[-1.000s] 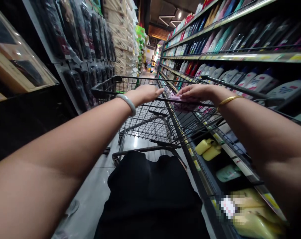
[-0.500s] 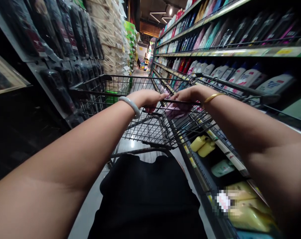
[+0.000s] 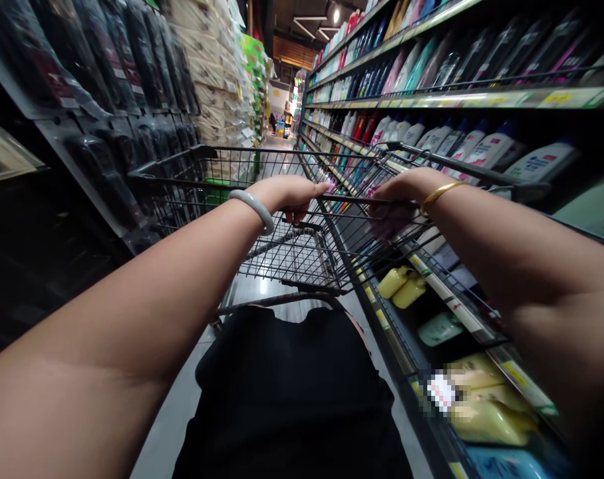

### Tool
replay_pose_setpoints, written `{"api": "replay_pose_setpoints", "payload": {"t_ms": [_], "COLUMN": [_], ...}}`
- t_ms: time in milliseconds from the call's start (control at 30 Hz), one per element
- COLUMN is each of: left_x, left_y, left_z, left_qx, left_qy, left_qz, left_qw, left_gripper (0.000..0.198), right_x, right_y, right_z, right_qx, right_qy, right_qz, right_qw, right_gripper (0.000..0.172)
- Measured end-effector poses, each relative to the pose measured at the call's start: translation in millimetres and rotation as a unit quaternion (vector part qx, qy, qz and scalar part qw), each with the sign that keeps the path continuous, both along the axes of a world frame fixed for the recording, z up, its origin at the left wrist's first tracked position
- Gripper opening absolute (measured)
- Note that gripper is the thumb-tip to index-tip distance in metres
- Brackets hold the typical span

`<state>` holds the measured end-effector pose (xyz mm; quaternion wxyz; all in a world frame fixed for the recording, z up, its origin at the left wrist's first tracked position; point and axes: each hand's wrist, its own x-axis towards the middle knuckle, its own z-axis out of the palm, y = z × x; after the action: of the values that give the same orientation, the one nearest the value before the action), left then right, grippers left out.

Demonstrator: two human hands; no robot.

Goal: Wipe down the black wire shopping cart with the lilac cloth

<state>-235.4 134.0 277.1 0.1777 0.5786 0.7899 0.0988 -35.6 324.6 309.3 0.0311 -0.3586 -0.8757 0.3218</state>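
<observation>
A black wire shopping cart (image 3: 302, 263) stands in front of me. My left hand (image 3: 295, 193), with a pale bangle at the wrist, is curled over the cart's near rail. Towards the right end of that rail is my right hand (image 3: 399, 186), wearing a gold bracelet. Its fingers are closed on a crumpled purple cloth (image 3: 394, 223), dim and blurred, which hangs below the rail. Part of the right fingers is hidden behind the rail and the cloth. The wire basket tapers away from me, its mesh bottom showing.
Shelves of bottles (image 3: 481, 150) run along the right, close to the cart. Yellow bottles (image 3: 491, 419) lie on the bottom shelf. Packaged dark goods (image 3: 102, 60) hang on the left, beside stacked beige packs (image 3: 212, 86). The aisle floor (image 3: 277, 143) continues ahead between them.
My right hand has slid right along the rail with the purple cloth, away from my left hand. The left hand keeps its place on the rail. The view has shifted slightly.
</observation>
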Motion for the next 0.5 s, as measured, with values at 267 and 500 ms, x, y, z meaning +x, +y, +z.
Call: {"api": "replay_pose_setpoints", "payload": {"t_ms": [267,500], "left_x": [0,-6], "left_y": [4,8], "left_z": [0.7,-1.7], "left_qx": [-0.021,-0.015], "left_qy": [-0.015,-0.017], "left_qz": [0.001,-0.019], "left_qw": [1.000,1.000], "left_gripper": [0.097,0.096], "right_x": [30,34], "right_y": [3,4], "right_z": [16.0,14.7], "right_qx": [-0.152,-0.058], "right_qy": [0.042,-0.146], "right_qz": [-0.020,-0.014], "right_qw": [0.987,0.988], "right_gripper": [0.020,0.004]}}
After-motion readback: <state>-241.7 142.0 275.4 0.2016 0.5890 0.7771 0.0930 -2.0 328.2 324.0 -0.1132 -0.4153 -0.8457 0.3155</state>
